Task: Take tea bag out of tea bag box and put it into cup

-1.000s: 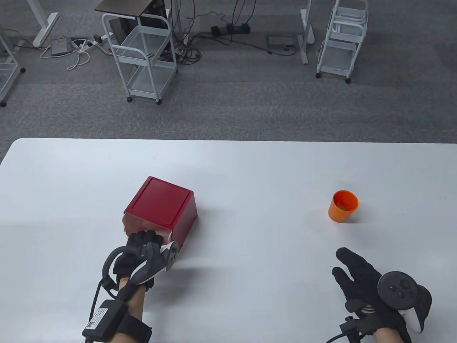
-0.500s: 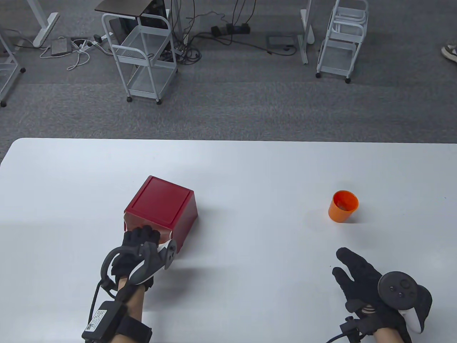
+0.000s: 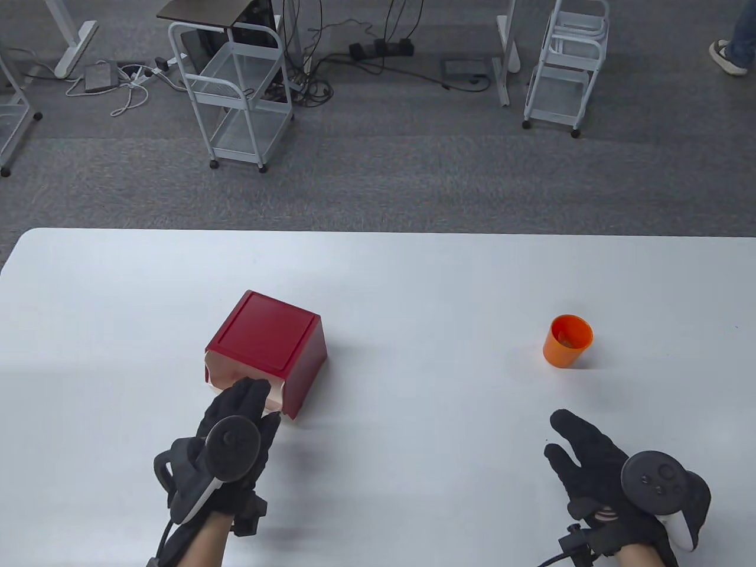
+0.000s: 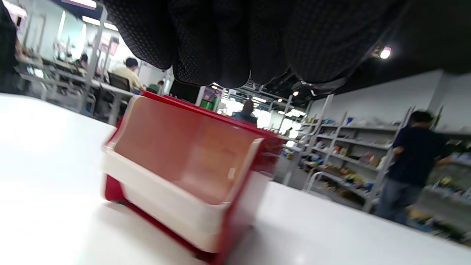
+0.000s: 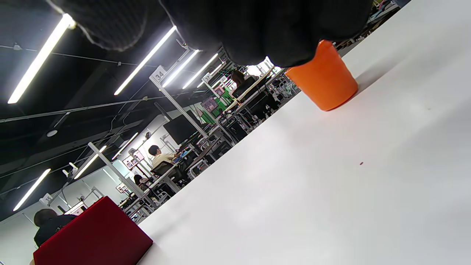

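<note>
A glossy red plastic box (image 3: 266, 342) with a smooth cream lining is sitting on a smooth matt white table (image 3: 413, 283). The orange cup (image 3: 567, 341) is looking like smooth plastic. Gloves (image 4: 235, 36) are showing dotted black cloth.

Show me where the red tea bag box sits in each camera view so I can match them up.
Table view: red tea bag box left of centre, open side toward the left hand.
Left wrist view: box centre-left, its open front facing the camera, just under the gloved fingers.
Right wrist view: box in the bottom-left corner.
Shared landmark: the white table, in all three views.
</note>
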Demonstrator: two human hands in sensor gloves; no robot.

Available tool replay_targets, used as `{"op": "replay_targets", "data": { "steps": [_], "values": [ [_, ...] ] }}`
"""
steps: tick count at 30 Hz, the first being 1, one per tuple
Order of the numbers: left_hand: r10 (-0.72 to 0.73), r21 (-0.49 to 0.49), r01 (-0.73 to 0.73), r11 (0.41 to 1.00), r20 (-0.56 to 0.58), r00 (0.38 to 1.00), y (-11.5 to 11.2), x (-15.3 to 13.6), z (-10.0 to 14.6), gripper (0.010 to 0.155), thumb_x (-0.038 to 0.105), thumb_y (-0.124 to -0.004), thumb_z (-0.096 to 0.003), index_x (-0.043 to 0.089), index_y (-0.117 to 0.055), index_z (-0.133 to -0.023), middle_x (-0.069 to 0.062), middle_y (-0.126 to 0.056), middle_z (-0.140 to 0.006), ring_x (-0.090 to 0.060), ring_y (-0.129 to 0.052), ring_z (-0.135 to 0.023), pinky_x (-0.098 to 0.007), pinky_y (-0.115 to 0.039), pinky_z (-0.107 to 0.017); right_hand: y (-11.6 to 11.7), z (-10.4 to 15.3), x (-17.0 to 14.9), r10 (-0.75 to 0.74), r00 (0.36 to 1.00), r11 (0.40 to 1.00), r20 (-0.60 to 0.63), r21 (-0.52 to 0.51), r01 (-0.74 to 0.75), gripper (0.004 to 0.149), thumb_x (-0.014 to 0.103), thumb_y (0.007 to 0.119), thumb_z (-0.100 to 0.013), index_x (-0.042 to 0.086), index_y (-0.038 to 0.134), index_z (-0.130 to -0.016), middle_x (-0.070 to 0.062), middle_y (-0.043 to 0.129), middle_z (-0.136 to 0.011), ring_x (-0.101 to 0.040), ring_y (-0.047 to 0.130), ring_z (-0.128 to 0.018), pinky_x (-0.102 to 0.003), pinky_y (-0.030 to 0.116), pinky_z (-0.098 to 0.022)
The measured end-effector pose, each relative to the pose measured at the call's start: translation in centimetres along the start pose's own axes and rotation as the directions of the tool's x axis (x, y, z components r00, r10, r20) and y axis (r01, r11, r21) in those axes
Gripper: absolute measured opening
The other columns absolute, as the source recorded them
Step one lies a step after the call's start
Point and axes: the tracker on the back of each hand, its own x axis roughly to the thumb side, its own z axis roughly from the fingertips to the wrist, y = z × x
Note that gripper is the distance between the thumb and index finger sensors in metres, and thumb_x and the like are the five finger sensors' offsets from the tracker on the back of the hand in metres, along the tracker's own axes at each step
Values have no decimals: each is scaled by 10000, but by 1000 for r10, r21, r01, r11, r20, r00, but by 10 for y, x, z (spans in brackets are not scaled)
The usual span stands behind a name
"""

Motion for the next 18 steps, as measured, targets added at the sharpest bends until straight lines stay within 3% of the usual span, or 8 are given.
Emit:
{"op": "replay_targets", "data": {
  "steps": [4,10,18],
  "values": [
    [205,-48,-203,978,44,978,1,20,5,617,518,-750,-469,306,-730,-1047,-44,-741,-1153,-292,-786,-1014,-432,-701,-737,2,0,1,4,1000,1000,5,6,-4,613,502,738,-458,188,641,-975,-183,698,-1016,-483,746,-841,-570,636,-645],
    [433,-193,-414,890,67,899,-14,50,8,666,566,-720,-479,300,-674,-1088,-56,-679,-1191,-308,-729,-1051,-440,-665,-762,3,2,1,5,1000,1000,9,8,-5,617,505,741,-455,186,644,-974,-181,702,-1014,-482,749,-840,-570,639,-643],
    [519,-316,-483,817,37,854,-49,57,13,692,600,-694,-485,303,-640,-1108,-45,-651,-1210,-304,-711,-1066,-434,-658,-772,4,3,1,8,1000,1000,10,10,-8,623,508,743,-452,185,642,-975,-181,704,-1013,-482,750,-840,-568,641,-643]
  ]
}}
